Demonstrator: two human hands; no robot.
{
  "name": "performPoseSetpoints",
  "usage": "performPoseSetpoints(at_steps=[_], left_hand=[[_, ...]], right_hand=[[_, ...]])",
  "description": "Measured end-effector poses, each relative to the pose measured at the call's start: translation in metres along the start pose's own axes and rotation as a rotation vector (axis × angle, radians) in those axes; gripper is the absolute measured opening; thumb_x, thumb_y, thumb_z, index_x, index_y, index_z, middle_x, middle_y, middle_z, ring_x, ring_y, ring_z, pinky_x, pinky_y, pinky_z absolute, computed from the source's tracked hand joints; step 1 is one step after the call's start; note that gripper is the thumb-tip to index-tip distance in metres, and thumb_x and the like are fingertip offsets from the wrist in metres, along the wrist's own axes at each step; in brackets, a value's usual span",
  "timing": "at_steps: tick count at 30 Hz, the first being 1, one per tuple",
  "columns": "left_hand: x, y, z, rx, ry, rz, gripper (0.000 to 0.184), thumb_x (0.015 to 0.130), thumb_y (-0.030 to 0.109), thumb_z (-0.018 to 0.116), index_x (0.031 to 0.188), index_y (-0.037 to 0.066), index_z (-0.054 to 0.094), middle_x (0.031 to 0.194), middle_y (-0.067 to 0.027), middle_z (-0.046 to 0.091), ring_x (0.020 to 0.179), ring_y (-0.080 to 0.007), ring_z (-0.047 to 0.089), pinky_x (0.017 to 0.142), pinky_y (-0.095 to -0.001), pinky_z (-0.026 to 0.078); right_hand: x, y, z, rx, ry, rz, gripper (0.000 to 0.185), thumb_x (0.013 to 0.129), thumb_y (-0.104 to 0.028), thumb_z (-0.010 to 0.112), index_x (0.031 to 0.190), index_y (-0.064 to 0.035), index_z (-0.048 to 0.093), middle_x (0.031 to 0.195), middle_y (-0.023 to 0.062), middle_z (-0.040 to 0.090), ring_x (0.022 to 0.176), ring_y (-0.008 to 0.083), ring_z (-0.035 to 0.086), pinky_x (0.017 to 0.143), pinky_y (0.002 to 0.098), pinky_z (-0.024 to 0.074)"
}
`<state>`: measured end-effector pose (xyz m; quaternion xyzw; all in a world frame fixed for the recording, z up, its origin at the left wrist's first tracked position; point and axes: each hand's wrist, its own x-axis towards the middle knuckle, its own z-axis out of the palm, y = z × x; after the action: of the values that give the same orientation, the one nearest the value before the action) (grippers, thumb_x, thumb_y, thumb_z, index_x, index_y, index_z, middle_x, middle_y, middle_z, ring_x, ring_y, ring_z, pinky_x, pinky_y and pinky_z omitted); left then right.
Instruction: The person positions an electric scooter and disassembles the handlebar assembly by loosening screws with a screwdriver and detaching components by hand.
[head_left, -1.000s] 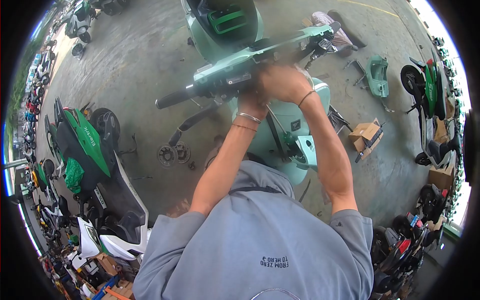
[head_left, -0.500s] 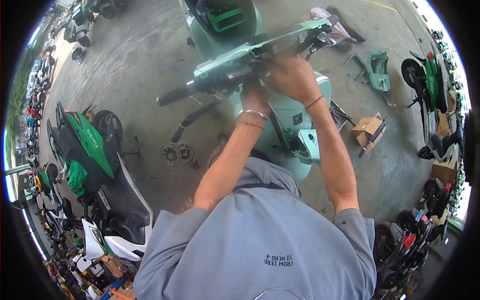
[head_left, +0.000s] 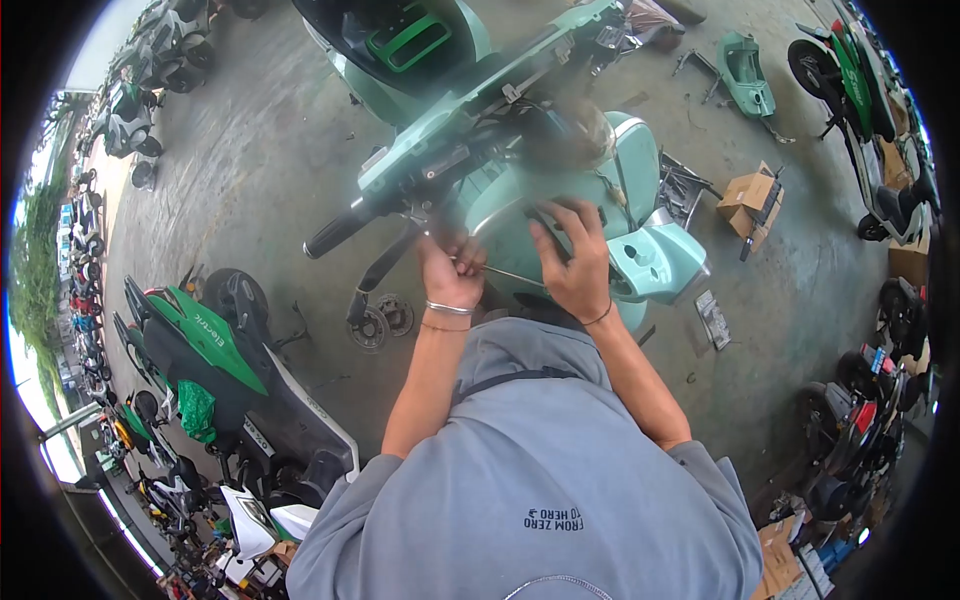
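Observation:
My left hand (head_left: 452,268) is closed round the end of a thin metal rod (head_left: 515,275), below the handlebar of a mint-green scooter. The rod looks like a screwdriver shaft and points right. My right hand (head_left: 574,252) has its fingers apart and bent over the scooter's front body (head_left: 510,210), with nothing seen in them. Above both hands is the opened handlebar cover (head_left: 430,150), with the black grip (head_left: 335,230) at its left end. A mint-green panel (head_left: 655,258) is right of my right hand.
A green and black scooter (head_left: 215,335) stands on the left. Brake discs (head_left: 368,328) lie on the floor. To the right are a cardboard box (head_left: 750,200), a loose mint-green shell (head_left: 745,75) and more scooters (head_left: 850,90). A seat with green trim (head_left: 410,38) is at the top.
Both hands have come down from under the handlebar and moved apart. The rod now lies nearly level between them. The handlebar appears turned and the view has shifted.

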<state>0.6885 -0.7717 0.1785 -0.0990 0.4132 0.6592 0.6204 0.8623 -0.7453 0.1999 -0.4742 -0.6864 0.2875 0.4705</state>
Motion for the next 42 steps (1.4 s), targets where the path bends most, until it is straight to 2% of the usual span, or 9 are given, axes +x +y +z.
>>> performPoseSetpoints(at_steps=[4, 7, 12, 16, 24, 27, 36, 38, 42], left_hand=[[-0.019, 0.014, -0.012, 0.091, 0.02, -0.124, 0.029, 0.097, 0.037, 0.047, 0.082, 0.013, 0.054, 0.057, 0.0058, 0.031, 0.04, -0.0072, 0.026, 0.04, -0.0239, 0.024], [-0.012, 0.018, -0.051, 0.126, -0.098, -0.242, 0.03, 0.097, 0.038, 0.047, 0.087, 0.012, 0.058, 0.06, 0.0047, 0.045, 0.043, -0.0093, 0.039, 0.041, -0.0236, 0.033], [-0.03, 0.045, -0.03, 0.222, 0.257, -0.206, 0.032, 0.099, 0.04, 0.05, 0.083, 0.013, 0.059, 0.068, 0.0029, 0.057, 0.054, -0.012, 0.054, 0.049, -0.0246, 0.044], [-0.004, 0.095, -0.118, 0.072, -0.396, -0.369, 0.038, 0.1, 0.044, 0.047, 0.098, 0.009, 0.062, 0.077, 0.0007, 0.062, 0.038, -0.0107, 0.039, 0.04, -0.0224, 0.036], [0.001, 0.134, -0.107, 0.507, -0.152, -0.409, 0.028, 0.102, 0.03, 0.05, 0.107, 0.007, 0.066, 0.085, 0.0003, 0.066, 0.071, -0.0071, 0.06, 0.057, -0.0242, 0.047], [-0.006, 0.144, -0.098, 0.788, -0.292, -0.435, 0.027, 0.101, 0.033, 0.055, 0.094, 0.01, 0.067, 0.062, 0.0096, 0.048, 0.05, 0.0018, 0.039, 0.04, -0.0196, 0.021], [-0.012, 0.145, -0.104, 0.668, -0.281, -0.518, 0.018, 0.1, 0.024, 0.052, 0.091, 0.011, 0.061, 0.064, 0.007, 0.046, 0.047, -0.0039, 0.031, 0.043, -0.023, 0.028], [-0.017, 0.142, -0.112, 0.469, -0.216, -0.572, 0.042, 0.097, 0.022, 0.046, 0.131, -0.002, 0.052, 0.069, 0.0036, 0.039, 0.046, -0.0079, 0.032, 0.046, -0.0249, 0.027], [-0.02, 0.139, -0.112, 0.471, -0.373, -0.573, 0.043, 0.102, 0.033, 0.049, 0.132, 0.003, 0.054, 0.066, 0.0046, 0.03, 0.045, -0.0073, 0.028, 0.047, -0.0236, 0.024]], right_hand=[[-0.035, -0.034, 0.017, 0.238, -0.165, 0.1, 0.023, 0.088, -0.012, 0.07, 0.108, -0.0014, 0.068, 0.101, 0.0162, 0.065, 0.082, 0.031, 0.066, 0.073, 0.0391, 0.0525], [-0.035, -0.052, 0.038, 0.454, -0.484, 0.341, 0.03, 0.093, -0.019, 0.068, 0.115, 0.002, 0.065, 0.099, 0.0165, 0.068, 0.09, 0.0265, 0.069, 0.077, 0.0336, 0.0541], [-0.027, -0.068, 0.076, 0.445, -0.41, 0.402, 0.039, 0.097, -0.03, 0.063, 0.118, 0.0028, 0.063, 0.104, 0.0173, 0.069, 0.1, 0.0274, 0.067, 0.088, 0.0391, 0.0513], [-0.03, -0.075, 0.106, 0.635, -0.26, 0.565, 0.045, 0.098, -0.032, 0.063, 0.123, 0.0044, 0.057, 0.097, 0.0106, 0.07, 0.083, 0.0134, 0.065, 0.075, 0.0296, 0.0524], [-0.048, -0.102, 0.165, 0.831, -0.003, 0.69, 0.035, 0.098, -0.029, 0.065, 0.114, 0.002, 0.064, 0.094, 0.0037, 0.068, 0.083, 0.0082, 0.06, 0.073, 0.0242, 0.0488], [-0.071, -0.081, 0.174, 0.475, 0.165, 0.498, 0.04, 0.096, -0.03, 0.067, 0.118, 0.0033, 0.062, 0.1, 0.0087, 0.067, 0.09, 0.0178, 0.064, 0.081, 0.031, 0.0505], [-0.172, -0.054, 0.18, 0.362, -0.43, 0.638, 0.036, 0.094, -0.029, 0.065, 0.121, -0.0055, 0.065, 0.108, 0.0118, 0.066, 0.104, 0.0267, 0.061, 0.092, 0.0377, 0.0475], [-0.184, -0.049, 0.183, 0.383, -0.431, 0.599, 0.034, 0.095, -0.03, 0.064, 0.118, -0.0063, 0.067, 0.102, 0.0109, 0.065, 0.102, 0.0268, 0.059, 0.091, 0.0383, 0.0461], [-0.203, -0.042, 0.186, 0.447, -0.394, 0.479, 0.029, 0.097, -0.031, 0.061, 0.104, -0.0038, 0.068, 0.095, 0.0085, 0.064, 0.095, 0.0277, 0.056, 0.084, 0.0387, 0.0454]])
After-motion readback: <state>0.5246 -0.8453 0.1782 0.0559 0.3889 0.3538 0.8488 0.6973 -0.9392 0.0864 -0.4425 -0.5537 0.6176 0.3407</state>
